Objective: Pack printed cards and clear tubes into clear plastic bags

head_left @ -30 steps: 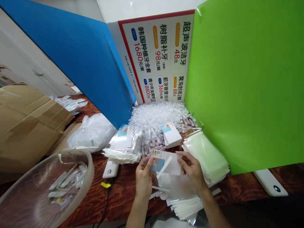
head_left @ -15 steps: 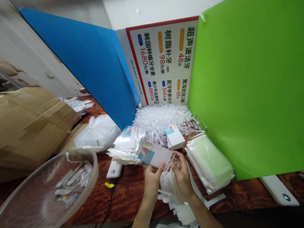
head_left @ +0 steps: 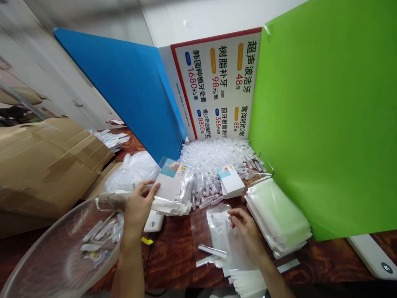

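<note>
My left hand [head_left: 145,203] is at the left stack of bagged cards [head_left: 172,203], its thumb and fingers closed on the edge of the top bagged card [head_left: 169,182]. That card shows a blue picture and a white area. My right hand [head_left: 243,223] is over the loose clear bags [head_left: 218,227], thumb and fingertips pressed together at a bag's upper edge; what they pinch is too small to make out. Behind the hands lies a heap of small white tubes [head_left: 214,157]. A stack of cards [head_left: 231,182] stands at its front edge.
A blue panel [head_left: 124,91], a printed sign [head_left: 214,91] and a green panel [head_left: 325,116] surround the heap. Clear bags [head_left: 279,219] are stacked at the right. A translucent basket [head_left: 58,256], cardboard box [head_left: 46,165] and white plastic bag [head_left: 132,171] stand at the left.
My left hand has moved left with the bagged card, onto the bagged stack. My right hand has let go of that card and is now over the loose bags. The view has shifted slightly.
</note>
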Tool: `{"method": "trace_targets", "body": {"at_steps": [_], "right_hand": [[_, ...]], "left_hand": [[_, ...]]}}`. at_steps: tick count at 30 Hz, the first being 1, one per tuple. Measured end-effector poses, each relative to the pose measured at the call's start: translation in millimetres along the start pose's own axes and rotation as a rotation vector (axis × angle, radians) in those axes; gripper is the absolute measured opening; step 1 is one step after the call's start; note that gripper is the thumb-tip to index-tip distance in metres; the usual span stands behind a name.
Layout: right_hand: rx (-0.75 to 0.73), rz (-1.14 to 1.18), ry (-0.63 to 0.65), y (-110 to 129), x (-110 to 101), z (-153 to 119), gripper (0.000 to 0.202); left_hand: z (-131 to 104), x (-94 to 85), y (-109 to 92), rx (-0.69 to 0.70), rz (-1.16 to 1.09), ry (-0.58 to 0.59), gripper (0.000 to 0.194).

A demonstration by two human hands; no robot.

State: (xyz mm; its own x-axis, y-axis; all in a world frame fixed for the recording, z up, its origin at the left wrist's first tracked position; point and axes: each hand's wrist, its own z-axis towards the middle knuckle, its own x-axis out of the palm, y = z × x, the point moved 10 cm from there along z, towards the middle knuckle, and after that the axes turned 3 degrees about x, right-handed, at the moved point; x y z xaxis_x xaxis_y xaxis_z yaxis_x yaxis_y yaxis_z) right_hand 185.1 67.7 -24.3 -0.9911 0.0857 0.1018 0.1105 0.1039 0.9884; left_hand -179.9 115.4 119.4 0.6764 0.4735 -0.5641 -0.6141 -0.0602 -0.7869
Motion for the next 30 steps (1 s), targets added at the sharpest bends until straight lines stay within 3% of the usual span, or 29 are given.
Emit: {"method": "trace_targets", "body": {"at_steps": [4, 7, 9, 12, 13, 16, 18, 20, 24, 27, 30], "right_hand": [[-0.004, -0.051, 0.003, -1, 1, 2, 0.019], [-0.074, -0.126, -0.012, 9, -2, 0, 0.018], [-0.140, -0.211, -0.031, 17, -7, -1, 0.018], [-0.216, -0.379, -0.066, 28, -15, 4, 0.021], [-0.243, -0.451, -0.095, 33, -17, 8, 0.023], [-0.348, -0.734, -0.266, 57, -21, 27, 0.026], [-0.405, -0.894, -0.373, 75, -17, 41, 0.028], [-0.402, -0.993, -0.408, 85, -10, 55, 0.029], [-0.208, -1.183, -0.357, 78, -4, 81, 0.032], [-0.089, -1.288, -0.307, 67, -4, 93, 0.035], [-0.070, -1.284, -0.302, 62, -6, 99, 0.034]], "left_hand": [[40, 6.4, 16, 0.146, 0.410, 0.061, 0.030], [41, 15.2, 17, 0.234, 0.489, 0.059, 0.030], [22, 12.1, 6, 0.264, 0.464, -0.039, 0.030], [-39, 19.1, -17, 0.278, 0.326, -0.185, 0.028], [-63, 37.4, -21, 0.288, 0.259, -0.123, 0.026], [-133, 123.0, -17, 0.279, 0.136, 0.264, 0.027], [-161, 161.1, 4, 0.215, 0.207, 0.352, 0.045], [-168, 177.7, 31, 0.120, 0.279, 0.346, 0.064], [-154, 177.8, 69, -0.064, 0.217, 0.360, 0.071], [-143, 171.7, 72, -0.122, 0.052, 0.401, 0.057], [-135, 165.5, 67, -0.150, -0.163, 0.382, 0.030]]}}
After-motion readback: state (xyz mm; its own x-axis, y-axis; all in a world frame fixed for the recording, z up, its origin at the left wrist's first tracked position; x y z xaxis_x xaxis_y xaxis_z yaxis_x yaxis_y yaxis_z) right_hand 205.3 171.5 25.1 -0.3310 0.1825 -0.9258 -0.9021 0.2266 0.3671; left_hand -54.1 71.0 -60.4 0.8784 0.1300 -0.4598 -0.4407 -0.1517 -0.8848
